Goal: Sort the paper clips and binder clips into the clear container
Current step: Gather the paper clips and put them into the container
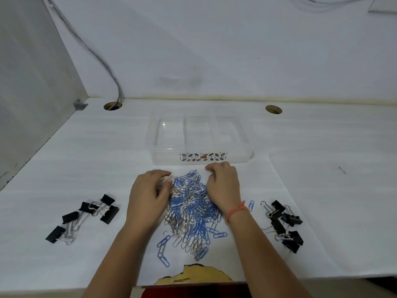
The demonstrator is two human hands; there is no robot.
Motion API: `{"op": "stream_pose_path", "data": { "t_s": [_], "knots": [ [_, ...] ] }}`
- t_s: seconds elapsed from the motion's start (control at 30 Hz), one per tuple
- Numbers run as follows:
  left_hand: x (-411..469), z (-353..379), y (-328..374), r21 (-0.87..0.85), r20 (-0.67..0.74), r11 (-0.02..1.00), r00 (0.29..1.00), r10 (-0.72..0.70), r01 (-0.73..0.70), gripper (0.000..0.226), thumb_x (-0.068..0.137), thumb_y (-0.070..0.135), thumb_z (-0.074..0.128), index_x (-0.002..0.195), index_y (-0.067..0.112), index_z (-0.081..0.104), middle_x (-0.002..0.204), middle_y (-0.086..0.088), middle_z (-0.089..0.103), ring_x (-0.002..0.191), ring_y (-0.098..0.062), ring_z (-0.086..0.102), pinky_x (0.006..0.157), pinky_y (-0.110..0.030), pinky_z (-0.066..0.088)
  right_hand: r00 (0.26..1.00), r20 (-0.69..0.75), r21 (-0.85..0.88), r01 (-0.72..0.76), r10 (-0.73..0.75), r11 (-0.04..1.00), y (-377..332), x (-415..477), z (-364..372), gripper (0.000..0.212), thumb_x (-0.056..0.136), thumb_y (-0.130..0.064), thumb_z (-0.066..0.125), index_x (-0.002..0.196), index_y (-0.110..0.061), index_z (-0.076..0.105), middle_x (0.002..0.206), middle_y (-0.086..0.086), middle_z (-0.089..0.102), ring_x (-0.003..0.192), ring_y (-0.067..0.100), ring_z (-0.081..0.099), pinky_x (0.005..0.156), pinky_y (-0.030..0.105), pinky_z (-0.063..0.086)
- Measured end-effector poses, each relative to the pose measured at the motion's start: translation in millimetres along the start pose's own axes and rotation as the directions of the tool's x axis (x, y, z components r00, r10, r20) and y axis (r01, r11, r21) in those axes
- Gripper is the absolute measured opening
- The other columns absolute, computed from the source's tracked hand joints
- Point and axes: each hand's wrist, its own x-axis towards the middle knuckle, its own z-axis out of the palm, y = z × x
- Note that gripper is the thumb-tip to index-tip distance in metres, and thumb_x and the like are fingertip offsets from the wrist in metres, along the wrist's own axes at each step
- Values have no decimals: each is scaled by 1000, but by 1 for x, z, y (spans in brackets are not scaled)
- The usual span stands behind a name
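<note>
— White foam-like sheeting is covering the whole desk (322, 147), soft and faintly ribbed. What is sitting on it?

— Largest, a clear plastic container (198, 145) is lying at frame centre, rectangular with rounded corners, its long axis running left to right and three compartments showing side by side. A leaf-patterned label is facing the camera on its near wall.

— And the clips?

— A tangled heap of blue and silver wire paper clips (190, 208) is spreading below the container, stretching mostly top to bottom of the frame. Black binder clips are lying in two loose groups: one at lower left (83, 218), one at lower right (283, 224), silver handles pointing every way.

— The hands?

— The left hand (148, 198) is curling over the heap's left edge, the right hand (223, 188) over its upper right, fingers bent into the clips. Whether either is actually gripping any, I cannot tell.

— Anything else?

— A grey cable (94, 54) is dropping into a round desk hole (112, 106) at upper left.
</note>
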Motion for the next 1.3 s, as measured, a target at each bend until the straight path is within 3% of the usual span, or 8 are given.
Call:
{"op": "stream_pose_path", "data": {
  "t_s": [0.07, 0.17, 0.3, 0.53, 0.7, 0.97, 1.1, 1.3],
  "knots": [
    [8, 4, 1, 240, 6, 969, 998, 61, -60, 39, 87, 35, 40, 115, 23, 65, 111, -2, 63, 106, -24, 52, 91, -38, 40, 990, 123, 6, 65, -65, 998, -6, 3, 3, 35, 90, -4, 41, 114, -13, 65, 118, 10, 57, 115, 24, 45, 97, 27, 36],
    [16, 11, 4, 273, 41, 960, 998, 55, -64, 41, 88, 26, 38, 116, 14, 65, 110, -8, 59, 106, -28, 49, 90, -37, 37, 981, 174, 80, 77, -90, 994, -14, 7, 3, 36, 89, -2, 40, 111, -12, 67, 114, 11, 60, 112, 26, 51, 97, 32, 40],
    [18, 13, -2, 256, 51, 964, 997, 57, -68, 31, 93, 8, 44, 115, 12, 66, 108, -7, 57, 104, -27, 47, 89, -32, 36, 978, 160, -23, 142, -137, 990, -17, 6, 12, 40, 87, -3, 41, 121, -13, 60, 119, 9, 55, 113, 27, 45, 96, 32, 38],
    [8, 10, -1, 224, 68, 971, 995, 67, -81, 31, 90, 2, 44, 109, 12, 67, 102, -5, 57, 101, -22, 48, 82, -23, 30, 944, 257, 2, 212, -206, 977, -24, -1, 10, 35, 86, -2, 42, 103, -17, 68, 108, 7, 61, 107, 27, 48, 91, 38, 41],
    [-6, 0, 4, 53, -53, 998, 998, 24, -21, 37, 81, 9, 34, 96, 10, 68, 91, 0, 60, 89, -26, 60, 80, -43, 50, 943, 243, 3, 233, -226, 973, -29, -2, 8, 41, 86, 0, 42, 120, -17, 59, 109, 10, 59, 108, 26, 47, 87, 35, 42],
    [-30, -16, 17, -82, -114, 994, 990, -87, 78, 27, 89, 5, 47, 96, 21, 67, 90, 8, 67, 79, -7, 63, 73, -31, 52, 915, 277, -44, 319, -295, 947, -30, -25, -12, 37, 86, 1, 43, 105, -18, 68, 110, 4, 62, 108, 21, 49, 93, 35, 42],
    [-63, -41, 14, 30, -89, 999, 996, -22, 24, 26, 83, 13, 59, 105, 24, 66, 94, 15, 61, 82, -5, 59, 74, -25, 46, 976, 94, -24, 200, -197, 979, 1, -45, -58, 35, 84, 2, 51, 106, -19, 68, 108, -4, 66, 97, 9, 54, 93, 23, 41],
    [-86, -62, 13, 230, 265, 965, 946, -186, 126, 54, 58, 24, 84, 104, 36, 58, 94, 10, 50, 77, -6, 56, 68, -22, 43, 963, 230, -358, -53, 143, 932, 38, -50, -90, 29, 77, -5, 58, 102, -15, 67, 108, 1, 66, 104, 20, 59, 75, 19, 36]
  ]
}}
